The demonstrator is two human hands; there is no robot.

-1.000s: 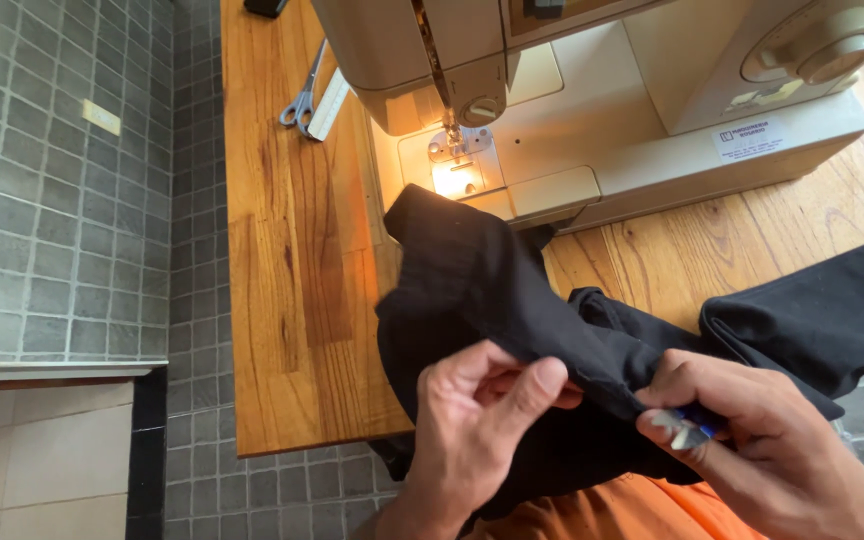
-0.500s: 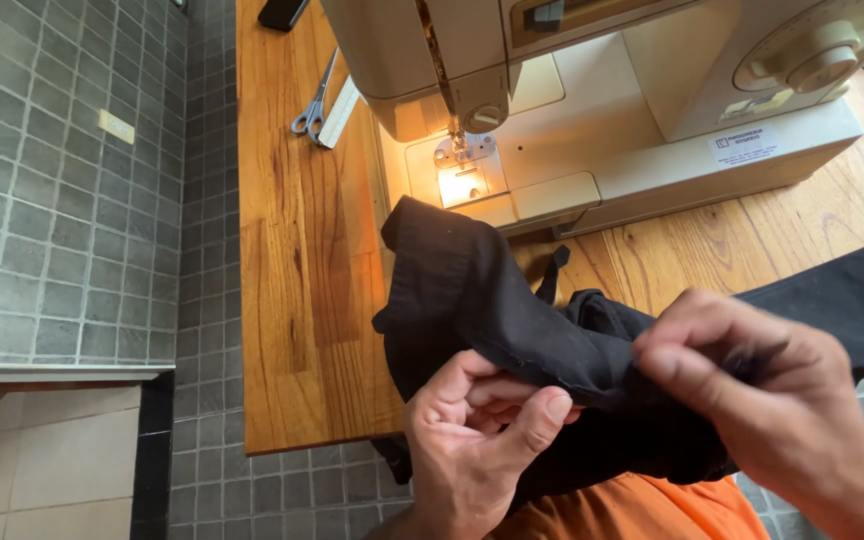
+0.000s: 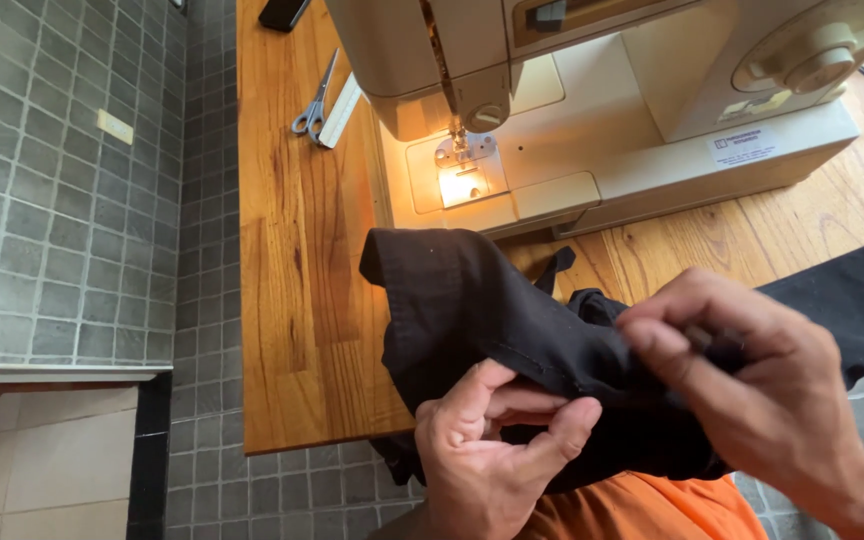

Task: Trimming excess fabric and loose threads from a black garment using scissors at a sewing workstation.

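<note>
Behind the right hand (image 3: pixel 752 400), black cloth (image 3: pixel 492 310) (partly hidden)

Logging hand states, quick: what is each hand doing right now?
Left hand: closed, pinching the black fabric.
Right hand: fingers pinched closed at the same fabric's seam; anything in them is hidden.
</note>
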